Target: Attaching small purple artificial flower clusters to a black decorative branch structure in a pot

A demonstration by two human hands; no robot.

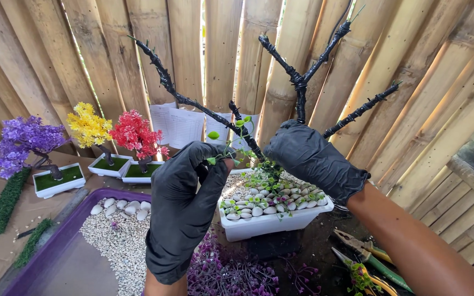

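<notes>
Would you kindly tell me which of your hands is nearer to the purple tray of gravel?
The left. The left hand hangs just beside the purple tray, at its right edge, while the right hand grips the black trunk beyond the white pot.

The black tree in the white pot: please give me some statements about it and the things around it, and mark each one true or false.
1. Both hands wear black gloves. True: left hand, right hand.
2. The right hand grips the black tree. True.
3. The white pot holds only green moss. False: pebbles and green sprigs.
4. The purple tray holds gravel. True.
5. The yellow tree stands right of the red tree. False: left.
</notes>
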